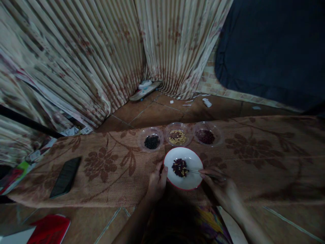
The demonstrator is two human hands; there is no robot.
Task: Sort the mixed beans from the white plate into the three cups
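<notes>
A person sits on the floor. Their left hand [156,181] lies against the near-left rim of a red-edged white plate [193,162], thumb on the edge and fingers loosely curled. The dim light does not show whether it actually grips the rim. The right hand [218,184] is pinched closed around a thin metal tool [194,171], whose tip reaches into a small pile of mixed beans [180,167] at the plate's centre.

The plate sits on a brown floral mat [254,152]. Just beyond it is a row of three clear bowls [189,130], holding black beans [151,142], yellow beans [177,137] and dark red beans [206,136].

The risks look small but real. A sideways push from the tool could flick beans over the shallow rim onto the patterned mat, where dark ones would be hard to spot. The black and dark red beans also look much alike in this low light, so a mix-up seems likely. Pressing on the rim could tilt the plate on the soft weave. A reaching sleeve or wrist could knock the light bowls, which stand close together.

A dark flat device [66,176] lies well to the left. Farther back, a sandal [145,89] rests on the tiled floor at the foot of a striped curtain [88,61].
</notes>
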